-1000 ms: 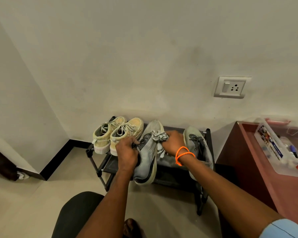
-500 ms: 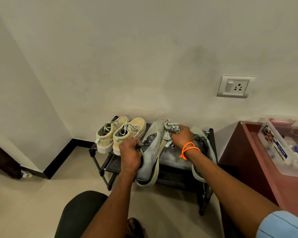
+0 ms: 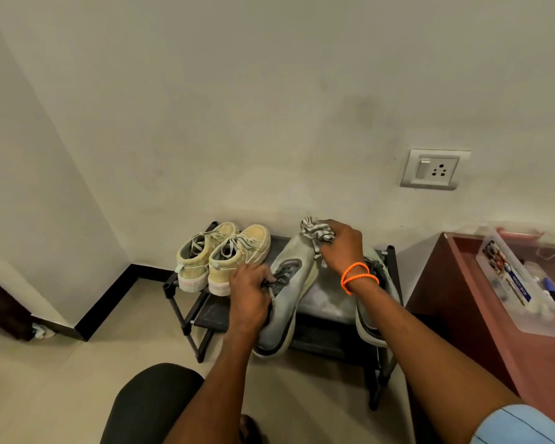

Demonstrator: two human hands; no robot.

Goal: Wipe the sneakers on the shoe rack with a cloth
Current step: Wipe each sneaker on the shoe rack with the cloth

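So the black shoe rack sits against the wall, and everything here is placed relative to it. Just right of the rack there's a reddish-brown worktop with a clear plastic box on it. Up on the wall, above the rack's right end, is a white switch socket.

On the rack's top shelf, left end, a pair of yellowish sneakers stands side by side, heels facing out. In the middle of the rack a grey sneaker is tipped onto its side, heel hanging past the front edge. Its twin, the other grey sneaker, is at the rack's right end, mostly hidden behind the right forearm.

The left hand is curled around the tilted grey sneaker at the laces, holding it steady. The right hand, orange bands on the wrist, is bunched around a striped cloth pressed to that sneaker's toe at the rack's back edge.
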